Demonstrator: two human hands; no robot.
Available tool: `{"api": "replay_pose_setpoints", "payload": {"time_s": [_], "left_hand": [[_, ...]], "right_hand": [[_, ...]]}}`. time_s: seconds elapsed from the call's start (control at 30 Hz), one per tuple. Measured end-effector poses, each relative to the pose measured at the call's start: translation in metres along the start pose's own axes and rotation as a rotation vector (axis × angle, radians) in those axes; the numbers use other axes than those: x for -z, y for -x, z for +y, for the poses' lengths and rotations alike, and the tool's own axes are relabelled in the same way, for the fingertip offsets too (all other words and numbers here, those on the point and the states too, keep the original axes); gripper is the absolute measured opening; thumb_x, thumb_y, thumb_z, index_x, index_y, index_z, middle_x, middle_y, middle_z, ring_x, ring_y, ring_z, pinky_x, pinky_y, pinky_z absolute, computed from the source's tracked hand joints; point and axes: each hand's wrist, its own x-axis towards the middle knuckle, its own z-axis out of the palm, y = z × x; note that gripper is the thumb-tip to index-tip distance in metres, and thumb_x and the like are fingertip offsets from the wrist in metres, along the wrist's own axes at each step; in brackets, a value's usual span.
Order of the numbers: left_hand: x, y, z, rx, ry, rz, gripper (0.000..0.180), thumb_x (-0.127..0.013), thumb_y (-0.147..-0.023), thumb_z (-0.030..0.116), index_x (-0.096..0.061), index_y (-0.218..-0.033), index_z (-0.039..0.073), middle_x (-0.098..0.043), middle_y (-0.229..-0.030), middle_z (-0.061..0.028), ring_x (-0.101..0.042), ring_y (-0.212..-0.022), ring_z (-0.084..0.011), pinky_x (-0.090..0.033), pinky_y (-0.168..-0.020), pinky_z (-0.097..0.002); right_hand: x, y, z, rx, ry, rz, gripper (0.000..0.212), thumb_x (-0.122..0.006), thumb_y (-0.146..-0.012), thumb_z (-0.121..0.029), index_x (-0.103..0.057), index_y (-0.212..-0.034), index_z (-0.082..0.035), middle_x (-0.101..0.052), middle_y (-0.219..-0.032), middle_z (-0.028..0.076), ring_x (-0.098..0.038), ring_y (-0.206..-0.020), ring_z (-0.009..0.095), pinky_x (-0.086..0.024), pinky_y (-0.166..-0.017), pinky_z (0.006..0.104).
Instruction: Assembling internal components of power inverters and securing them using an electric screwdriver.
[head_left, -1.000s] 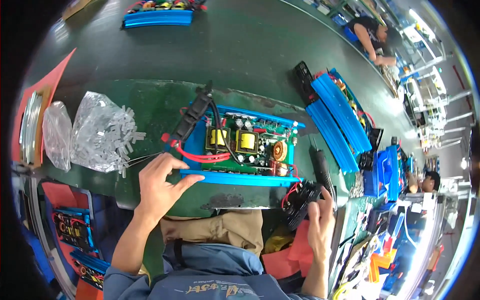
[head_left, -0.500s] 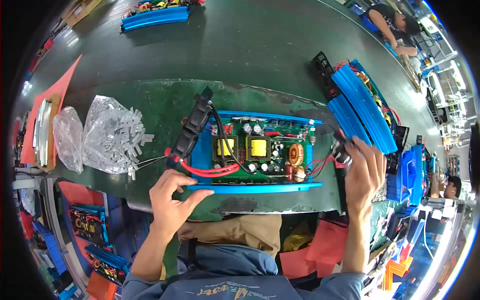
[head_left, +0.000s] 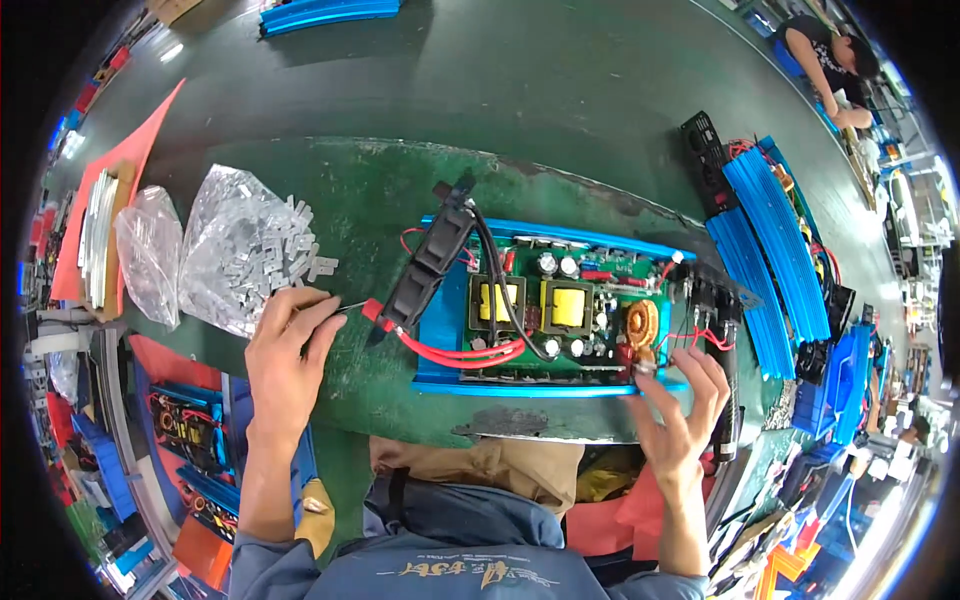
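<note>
An open circuit board assembly (head_left: 560, 340) in a blue metal housing (head_left: 540, 390) lies in front of me, with yellow-wrapped transformers and a copper coil (head_left: 641, 322). At its left end a black fan panel (head_left: 430, 265) leans, joined by thick red wires (head_left: 465, 355). My left hand (head_left: 290, 340) is closed, pinching thin metal tweezers (head_left: 353, 306) beside that panel. A black end panel (head_left: 708, 300) with thin red wires stands at the right end. My right hand (head_left: 680, 410) has its fingers apart at the housing's front right corner, fingertips by the coil.
A clear plastic bag (head_left: 225, 235) spills small grey clips (head_left: 290, 245) at the left, near a red sheet (head_left: 125, 190). Further blue housings (head_left: 775, 240) stand at the right, another blue housing (head_left: 330, 14) at the far edge. A co-worker (head_left: 825, 70) sits at the far right.
My right hand has let go of the black end panel and moved left to the housing's front corner. My left hand has left the housing edge and taken hold of the tweezers.
</note>
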Motion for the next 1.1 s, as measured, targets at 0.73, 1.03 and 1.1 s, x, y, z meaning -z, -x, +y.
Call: {"api": "replay_pose_setpoints", "payload": {"time_s": [0.73, 1.03, 1.1], "left_hand": [[-0.038, 0.063, -0.025, 0.158, 0.328, 0.435, 0.035, -0.044, -0.109, 0.03, -0.06, -0.116, -0.001, -0.065, -0.088, -0.0064, -0.058, -0.076, -0.0134, -0.046, -0.069, -0.0292], [-0.028, 0.058, -0.036, 0.164, 0.798, 0.442, 0.045, -0.03, -0.113, 0.033, -0.055, -0.109, -0.004, -0.067, -0.101, -0.0177, -0.063, -0.08, -0.0192, -0.05, -0.078, -0.03], [-0.03, 0.063, -0.041, 0.132, 0.777, 0.414, 0.044, -0.03, -0.113, 0.031, -0.054, -0.113, -0.006, -0.067, -0.101, -0.017, -0.063, -0.082, -0.0197, -0.051, -0.081, -0.0306]], "right_hand": [[-0.103, -0.207, -0.213, 0.663, -0.268, -0.298, 0.018, -0.072, -0.076, -0.016, -0.072, -0.089, -0.004, -0.067, -0.092, 0.01, -0.062, -0.097, 0.026, -0.05, -0.084, 0.0347], [-0.206, -0.255, -0.259, 0.641, -0.277, -0.305, 0.015, -0.072, -0.08, -0.021, -0.08, -0.09, -0.013, -0.076, -0.101, 0.007, -0.07, -0.106, 0.026, -0.056, -0.084, 0.0406], [-0.197, -0.253, -0.265, 0.572, -0.278, -0.385, 0.012, -0.071, -0.081, -0.019, -0.081, -0.086, -0.014, -0.077, -0.093, 0.005, -0.073, -0.096, 0.025, -0.058, -0.076, 0.0395]]}}
